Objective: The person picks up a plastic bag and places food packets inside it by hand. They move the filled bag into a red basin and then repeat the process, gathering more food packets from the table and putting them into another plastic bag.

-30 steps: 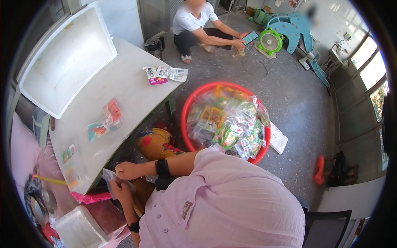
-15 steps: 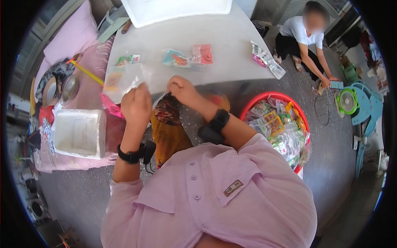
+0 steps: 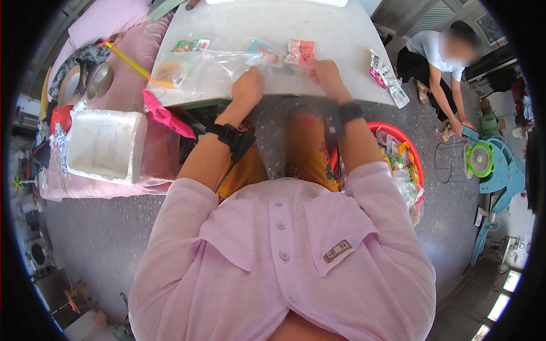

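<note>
My left hand [image 3: 248, 89] is closed on the edge of a clear plastic bag [image 3: 219, 63], which spreads leftward over the white table. An orange-and-white packet [image 3: 170, 74] shows through the bag's left end. My right hand [image 3: 329, 78] reaches to a red packet [image 3: 300, 51], its fingers closed at the lower right corner of it. Between the hands, a blue-and-red packet [image 3: 263, 48] lies partly behind the clear plastic. A green packet [image 3: 190, 45] rests further left on the table.
The white table [image 3: 347, 40] carries silvery and purple packets [image 3: 389, 79] at its right. Below stands a red basin [image 3: 420, 170] full of packets. A foam box [image 3: 105, 148] and pink pouch [image 3: 165, 113] are at left. Another person [image 3: 435, 62] crouches beside a green fan [image 3: 479, 159].
My right hand has moved right, away from the bag, to the red packet. My left hand has moved right, and the clear bag now lies stretched out. The view has shifted.
</note>
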`<move>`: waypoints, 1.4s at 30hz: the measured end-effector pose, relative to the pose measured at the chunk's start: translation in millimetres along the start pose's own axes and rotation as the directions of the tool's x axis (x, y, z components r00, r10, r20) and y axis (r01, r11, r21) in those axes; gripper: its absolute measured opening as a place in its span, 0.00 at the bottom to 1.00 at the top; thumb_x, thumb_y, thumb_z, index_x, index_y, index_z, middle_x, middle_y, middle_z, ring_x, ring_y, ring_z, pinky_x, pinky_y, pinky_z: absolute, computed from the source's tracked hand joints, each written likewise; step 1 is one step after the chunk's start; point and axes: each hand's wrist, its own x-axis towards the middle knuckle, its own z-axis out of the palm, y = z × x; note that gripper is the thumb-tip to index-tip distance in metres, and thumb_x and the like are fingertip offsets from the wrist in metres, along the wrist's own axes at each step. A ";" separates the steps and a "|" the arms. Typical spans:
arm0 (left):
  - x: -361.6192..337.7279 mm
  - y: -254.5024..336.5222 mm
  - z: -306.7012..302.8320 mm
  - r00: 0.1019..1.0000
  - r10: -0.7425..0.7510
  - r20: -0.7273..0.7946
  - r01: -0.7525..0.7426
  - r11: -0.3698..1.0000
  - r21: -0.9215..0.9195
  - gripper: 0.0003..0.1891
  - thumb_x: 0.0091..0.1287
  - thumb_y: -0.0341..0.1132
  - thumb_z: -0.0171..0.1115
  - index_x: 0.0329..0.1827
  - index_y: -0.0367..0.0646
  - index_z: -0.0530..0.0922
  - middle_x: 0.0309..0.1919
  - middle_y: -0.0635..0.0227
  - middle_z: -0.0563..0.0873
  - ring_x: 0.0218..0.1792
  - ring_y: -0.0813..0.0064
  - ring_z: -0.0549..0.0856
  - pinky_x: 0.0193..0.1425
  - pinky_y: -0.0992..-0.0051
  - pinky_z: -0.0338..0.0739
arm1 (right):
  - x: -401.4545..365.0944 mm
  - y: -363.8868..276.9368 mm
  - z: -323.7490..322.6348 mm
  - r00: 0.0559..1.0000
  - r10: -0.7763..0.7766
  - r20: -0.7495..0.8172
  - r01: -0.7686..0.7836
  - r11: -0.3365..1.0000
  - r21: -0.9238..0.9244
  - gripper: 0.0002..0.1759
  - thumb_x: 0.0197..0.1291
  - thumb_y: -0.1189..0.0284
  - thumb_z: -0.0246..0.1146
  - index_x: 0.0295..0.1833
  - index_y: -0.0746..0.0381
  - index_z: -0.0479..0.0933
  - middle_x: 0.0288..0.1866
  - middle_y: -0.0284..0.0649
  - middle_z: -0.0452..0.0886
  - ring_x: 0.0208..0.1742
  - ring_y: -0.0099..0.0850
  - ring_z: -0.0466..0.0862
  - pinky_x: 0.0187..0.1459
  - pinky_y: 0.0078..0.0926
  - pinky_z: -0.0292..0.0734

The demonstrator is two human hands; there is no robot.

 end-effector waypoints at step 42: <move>10.4 -1.4 4.8 0.966 -0.076 0.245 0.229 0.683 -0.693 0.07 0.56 0.30 0.50 0.33 0.37 0.74 0.26 0.65 0.77 0.28 0.76 0.75 0.35 0.77 0.69 | -2.5 1.4 26.6 0.852 0.246 0.462 -0.495 0.666 0.559 0.10 0.52 0.64 0.56 0.36 0.58 0.72 0.29 0.33 0.76 0.25 0.22 0.74 0.22 0.14 0.66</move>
